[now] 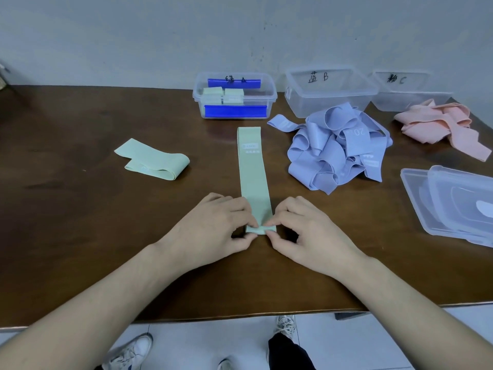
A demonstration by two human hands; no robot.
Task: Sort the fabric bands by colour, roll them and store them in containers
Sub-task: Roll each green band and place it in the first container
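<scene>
Both hands pinch the near end of the green band [254,180], which lies flat and straight on the counter [80,209]. My left hand [213,222] and right hand [306,231] have fingers curled on its first fold. If I roll crooked, I think the roll may slant and spring open before reaching the green box [234,94].

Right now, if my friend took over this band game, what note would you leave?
Left hand and right hand pinch the near end of the flat green band, starting its roll.
Done: green rolls sit in the box with blue clips.
Left: finish this roll, roll the loose green band, then the blue pile and the pink pile for the two far boxes.
</scene>
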